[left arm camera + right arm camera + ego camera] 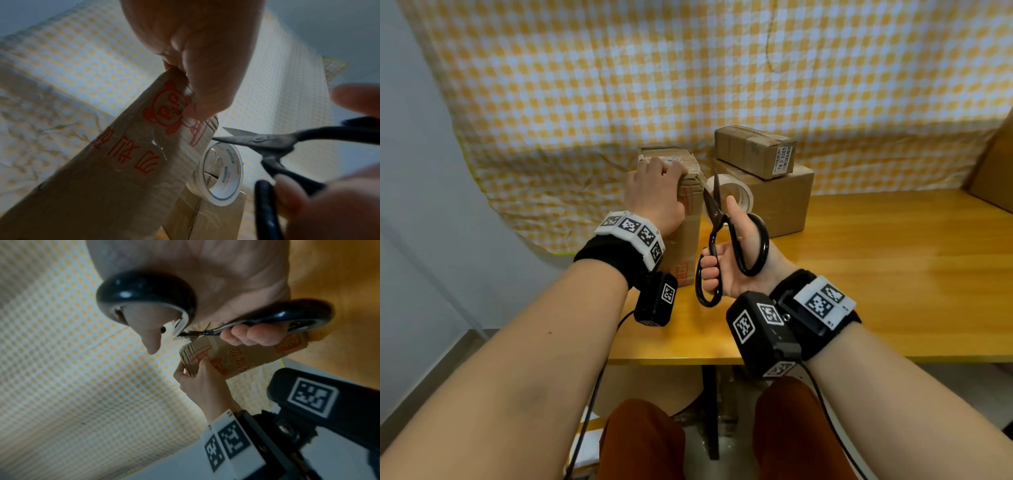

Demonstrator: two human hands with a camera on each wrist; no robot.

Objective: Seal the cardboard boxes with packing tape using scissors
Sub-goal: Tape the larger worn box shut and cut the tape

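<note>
Two grips: left hand (pixel 654 195) clasps box (pixel 686 240) top edge, right hand (pixel 736 263) grasps parted scissors (pixel 717 219) beside it.

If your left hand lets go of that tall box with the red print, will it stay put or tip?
Probably tippy: the tall box stands on a narrow end, much taller than wide. It likely shifts easily too, since the left hand grips its top while the scissors work beside it. The wooden table looks smooth, so it may slide.
</note>
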